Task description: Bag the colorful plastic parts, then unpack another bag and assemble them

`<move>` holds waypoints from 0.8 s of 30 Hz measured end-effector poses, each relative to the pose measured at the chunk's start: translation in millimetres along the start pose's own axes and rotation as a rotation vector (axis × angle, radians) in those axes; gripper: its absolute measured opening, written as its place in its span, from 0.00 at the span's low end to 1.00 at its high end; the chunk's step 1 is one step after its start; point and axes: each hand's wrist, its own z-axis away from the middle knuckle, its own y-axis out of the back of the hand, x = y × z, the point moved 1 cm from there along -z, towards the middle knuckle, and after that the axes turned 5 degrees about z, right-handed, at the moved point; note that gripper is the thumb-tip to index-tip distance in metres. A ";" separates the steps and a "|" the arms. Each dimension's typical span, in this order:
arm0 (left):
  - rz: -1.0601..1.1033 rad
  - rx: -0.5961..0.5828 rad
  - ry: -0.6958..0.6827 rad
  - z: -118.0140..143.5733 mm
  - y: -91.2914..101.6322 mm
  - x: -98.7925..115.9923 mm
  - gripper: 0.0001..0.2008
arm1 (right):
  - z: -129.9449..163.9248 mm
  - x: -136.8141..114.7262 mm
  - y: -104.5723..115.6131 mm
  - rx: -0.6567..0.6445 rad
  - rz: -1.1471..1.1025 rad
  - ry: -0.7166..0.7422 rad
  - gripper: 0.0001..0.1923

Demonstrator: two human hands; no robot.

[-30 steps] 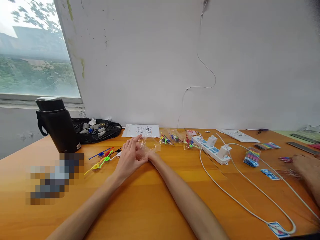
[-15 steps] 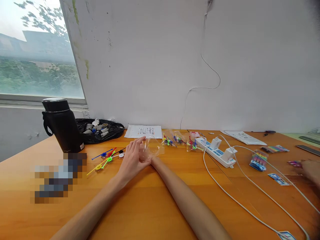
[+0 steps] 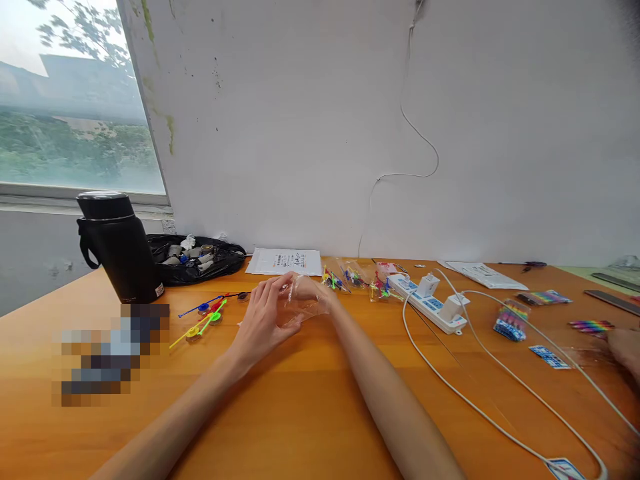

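My left hand (image 3: 263, 313) is above the middle of the table, fingers bent round a clear plastic bag (image 3: 313, 308). Behind and partly seen through the bag is my right hand (image 3: 306, 288); its fingers are hidden by the plastic and my left hand. Left of my hands lie several thin plastic sticks with round hubs: a blue one (image 3: 203, 308), a yellow one (image 3: 193, 333) and a green one (image 3: 215, 318) among them. Beyond my right wrist, clear bags with similar coloured pieces (image 3: 356, 278) lie in a row.
A black flask (image 3: 120, 250) and a black bag of rubbish (image 3: 197, 260) stand at the left. A white power strip (image 3: 425, 303) with trailing cables lies to the right. Another person's hand (image 3: 625, 347) is by rainbow-coloured sticks (image 3: 591, 327) at the far right.
My right hand has risen from below and behind my left wrist to show behind the clear bag. The other person's hand has shifted slightly off the rainbow-coloured sticks.
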 end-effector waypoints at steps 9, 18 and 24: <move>0.119 0.034 0.059 0.1 -1.5 3.1 0.34 | 59.6 6.9 132.3 0.445 -0.299 -0.405 0.10; 0.386 0.058 0.256 0.0 -12.1 -8.0 0.31 | 86.4 -51.5 179.6 0.394 -0.284 -0.366 0.08; 0.412 0.019 0.288 -0.2 -11.7 -6.1 0.29 | 66.1 -55.4 153.6 0.175 -0.291 -0.333 0.06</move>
